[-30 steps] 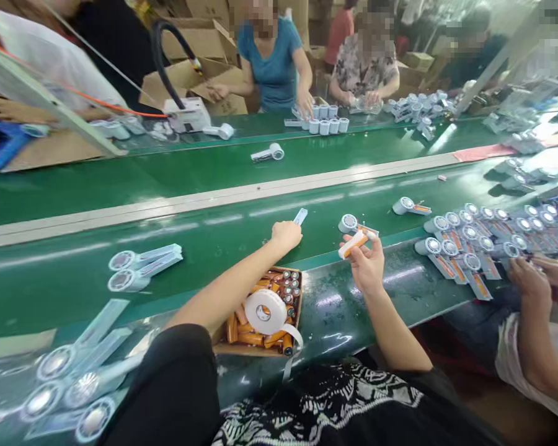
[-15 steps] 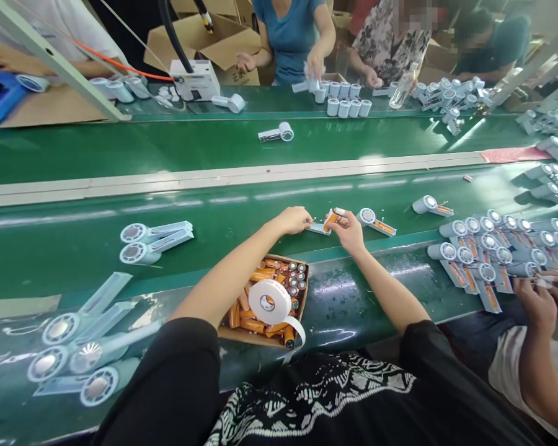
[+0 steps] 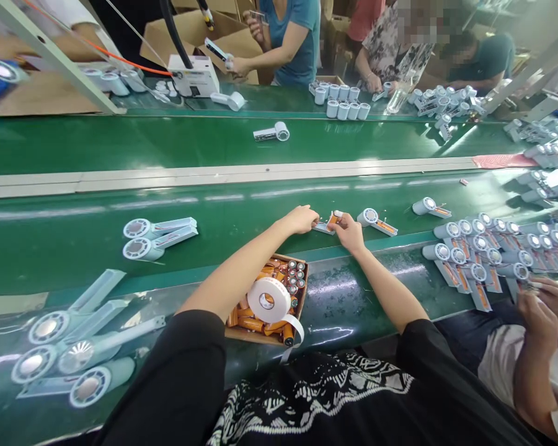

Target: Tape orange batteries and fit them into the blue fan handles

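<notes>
Left hand [image 3: 303, 219] gripping fan handle [image 3: 322, 227], right hand [image 3: 348, 230] fingers pinching battery [image 3: 332, 220] into it; finished fans [image 3: 474, 254] piling right, empties [image 3: 158, 235] waiting left.

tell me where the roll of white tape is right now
In the head view, the roll of white tape rests on top of the cardboard box of orange batteries, on the near edge of the green belt, just below and between the person's forearms.

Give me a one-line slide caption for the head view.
Left hand and right hand meet on an orange battery and a pale part on the green belt, beyond a battery box.
</notes>
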